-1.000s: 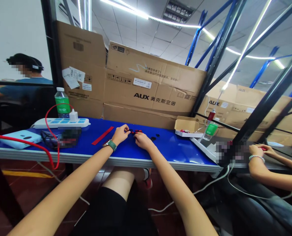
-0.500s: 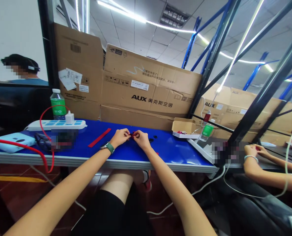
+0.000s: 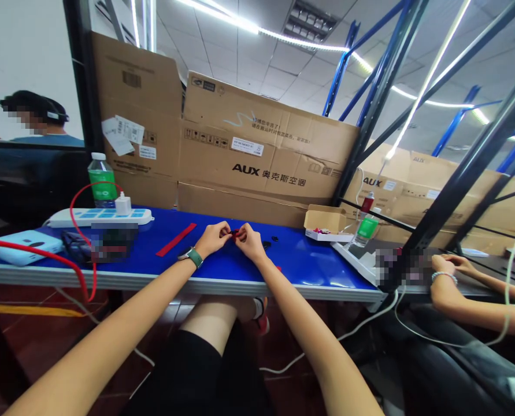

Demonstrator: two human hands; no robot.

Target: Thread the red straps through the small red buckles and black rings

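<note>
My left hand (image 3: 214, 238) and my right hand (image 3: 248, 241) meet over the blue table (image 3: 222, 268), fingers pinched together on a small red and black part (image 3: 235, 233) held between them. A green watch is on my left wrist. A few small black pieces (image 3: 274, 238) lie on the table just right of my right hand. A flat red strip (image 3: 176, 239) lies to the left of my left hand.
A white power strip (image 3: 99, 217), a green bottle (image 3: 101, 180), a red cable (image 3: 73, 219) and a light blue device (image 3: 21, 246) sit at left. A small open carton (image 3: 326, 224) stands at right. Cardboard boxes (image 3: 257, 156) wall the back. A co-worker's hands (image 3: 452, 266) are at far right.
My hands came closer together and now pinch the small part between them; a second ago they were slightly apart above the table.
</note>
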